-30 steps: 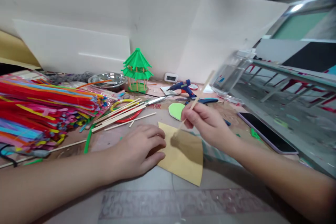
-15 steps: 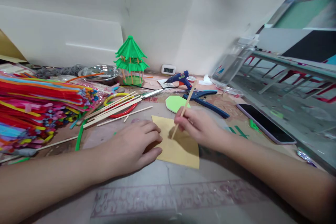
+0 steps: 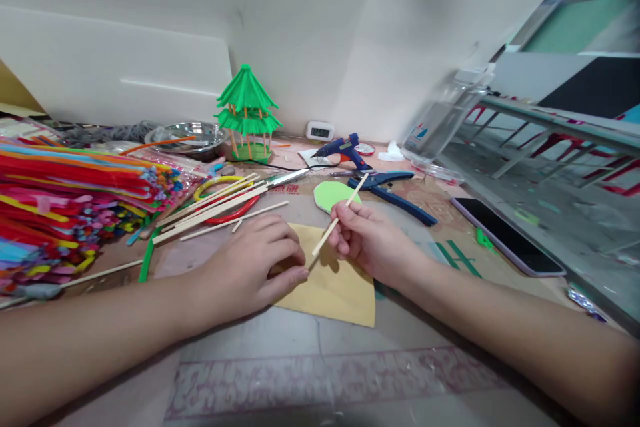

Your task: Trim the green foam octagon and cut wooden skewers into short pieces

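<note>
A thin wooden stick (image 3: 327, 235) is pinched between the thumb and fingers of my right hand (image 3: 363, 233), slanting down to the left. Its lower end comes close to the thumb of my left hand (image 3: 265, 260); whether they touch I cannot tell. That left hand rests over the left part of a tan-yellow sheet (image 3: 335, 293), fingers loosely bent and thumb apart from them, with no object visible in it. Just beyond the sheet lies a pale green many-sided piece (image 3: 331, 195). More wooden sticks (image 3: 213, 213) lie in a loose pile past my left hand.
Bundles of colourful pipe cleaners (image 3: 75, 207) fill the left side. At the back stand a green pagoda model (image 3: 247, 117), a metal bowl (image 3: 195, 137), a small clock (image 3: 320, 131) and a blue glue gun (image 3: 345, 149). Blue-handled pliers (image 3: 400, 197) and a phone (image 3: 507, 235) lie right.
My right hand has tilted the stick lower, bringing its bottom end leftward toward my left thumb. The tan sheet has shifted slightly toward me and left.
</note>
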A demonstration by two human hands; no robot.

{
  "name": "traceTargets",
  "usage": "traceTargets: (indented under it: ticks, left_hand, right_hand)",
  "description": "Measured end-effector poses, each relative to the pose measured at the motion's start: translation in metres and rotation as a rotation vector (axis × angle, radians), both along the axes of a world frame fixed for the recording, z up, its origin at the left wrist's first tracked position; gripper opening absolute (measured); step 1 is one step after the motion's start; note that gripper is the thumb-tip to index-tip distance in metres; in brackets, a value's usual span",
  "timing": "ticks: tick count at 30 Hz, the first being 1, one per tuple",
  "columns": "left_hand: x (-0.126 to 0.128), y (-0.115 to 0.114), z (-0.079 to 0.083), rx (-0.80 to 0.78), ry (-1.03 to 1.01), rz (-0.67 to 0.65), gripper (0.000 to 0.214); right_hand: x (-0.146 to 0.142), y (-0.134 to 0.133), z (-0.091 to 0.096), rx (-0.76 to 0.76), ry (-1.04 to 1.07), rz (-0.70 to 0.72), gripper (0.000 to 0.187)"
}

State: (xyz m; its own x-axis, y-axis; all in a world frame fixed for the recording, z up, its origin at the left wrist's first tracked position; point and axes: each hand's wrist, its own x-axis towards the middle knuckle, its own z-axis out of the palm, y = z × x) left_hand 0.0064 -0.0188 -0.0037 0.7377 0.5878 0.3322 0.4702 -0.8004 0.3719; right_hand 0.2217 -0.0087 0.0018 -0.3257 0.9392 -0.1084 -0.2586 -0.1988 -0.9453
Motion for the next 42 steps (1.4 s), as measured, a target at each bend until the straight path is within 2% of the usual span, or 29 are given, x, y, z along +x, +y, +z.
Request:
traceTargets:
  ticks: [6, 15, 19, 23, 28, 32, 36, 39, 42]
  left_hand:
    - [-0.002, -0.002, 0.001, 0.021, -0.088, -0.032, 0.018]
    - [-0.002, 0.001, 0.0, -0.005, -0.092, -0.036, 0.026]
    - [-0.002, 0.002, -0.001, -0.016, -0.097, -0.047, 0.024]
    - [-0.002, 0.003, -0.002, -0.024, -0.092, -0.043, 0.022]
    - [-0.001, 0.005, -0.003, -0.052, -0.088, -0.042, 0.019]
    - [-0.001, 0.003, -0.004, -0.061, -0.041, -0.022, 0.014]
    - [-0.001, 0.0, -0.005, -0.06, 0.02, 0.039, 0.016]
    - [-0.001, -0.001, -0.004, -0.062, 0.033, 0.039, 0.018]
    - [-0.001, -0.001, -0.004, -0.073, 0.037, 0.039, 0.017]
  right_hand:
    - [-0.003, 0.004, -0.006, -0.036, 0.009, -0.029, 0.027]
    - [-0.007, 0.0, -0.012, 0.125, -0.078, 0.077, 0.027]
    - [-0.007, -0.002, -0.011, 0.184, -0.092, 0.079, 0.027]
    - [-0.007, -0.005, -0.007, 0.177, -0.146, 0.054, 0.028]
    - [-0.009, -0.012, -0.002, 0.192, -0.253, 0.101, 0.03]
    - [-0.01, -0.013, -0.001, 0.22, -0.28, 0.032, 0.034]
    - [-0.005, -0.004, -0.005, 0.192, -0.183, -0.01, 0.031]
    - [-0.001, 0.003, -0.008, 0.117, -0.041, -0.003, 0.028]
    - [0.0, 0.006, -0.008, 0.05, 0.009, -0.02, 0.026]
